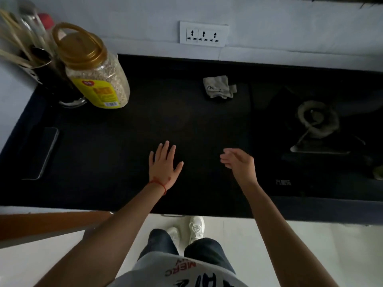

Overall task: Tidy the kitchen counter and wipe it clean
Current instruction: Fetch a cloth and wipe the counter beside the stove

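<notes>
A crumpled grey cloth [219, 87] lies on the black counter [128, 146] toward the back, right of centre. My left hand [164, 165] rests flat over the counter's front middle, fingers spread, a red string at its wrist. My right hand [240, 164] hovers to its right, turned edge-on, fingers loosely apart and empty. Both hands are well short of the cloth. A large clear jar [94, 69] of grain with a gold lid and yellow label stands at the back left.
A utensil holder [39, 59] with chopsticks and spoons stands behind the jar. A dark phone [41, 152] lies at the left edge. A gas hob with a burner [317, 118] fills the right. A wall socket [204, 34] sits above the counter.
</notes>
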